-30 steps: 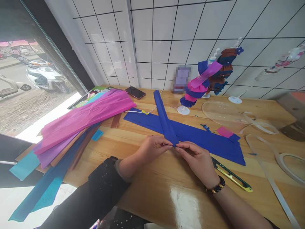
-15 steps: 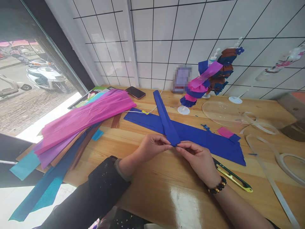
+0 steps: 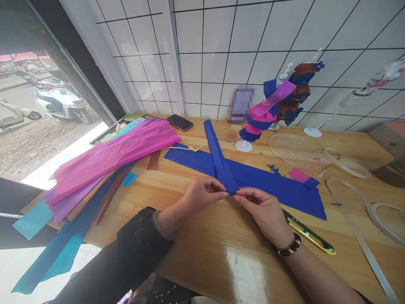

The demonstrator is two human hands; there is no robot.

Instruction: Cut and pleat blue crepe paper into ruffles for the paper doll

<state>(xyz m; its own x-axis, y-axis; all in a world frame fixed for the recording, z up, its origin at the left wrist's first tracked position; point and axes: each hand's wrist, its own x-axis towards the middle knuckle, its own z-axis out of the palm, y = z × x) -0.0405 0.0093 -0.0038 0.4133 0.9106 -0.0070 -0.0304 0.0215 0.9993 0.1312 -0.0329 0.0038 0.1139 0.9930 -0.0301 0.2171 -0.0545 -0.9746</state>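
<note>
Both hands pinch the near end of a narrow folded strip of blue crepe paper (image 3: 220,158), which slants away from me over the table. My left hand (image 3: 202,193) grips its left corner between thumb and forefinger. At the right corner, close beside it, my right hand (image 3: 262,209) pinches in the same way. Beneath the strip lies a wider blue crepe paper sheet (image 3: 278,185), flat on the wood. A green and yellow utility knife (image 3: 311,234) rests just right of my right wrist.
Pink crepe paper (image 3: 117,154) tops a stack of coloured sheets at left, overhanging the table (image 3: 190,253). A phone (image 3: 180,123) lies behind. Dressed figures (image 3: 264,112) on white stands line the tiled wall. White tape (image 3: 363,245), a clear plate (image 3: 294,150) and pink scrap (image 3: 299,174) sit right.
Almost nothing differs. The blue strip has shifted very slightly between my fingers, and both hands keep the same pinch in the same place.
</note>
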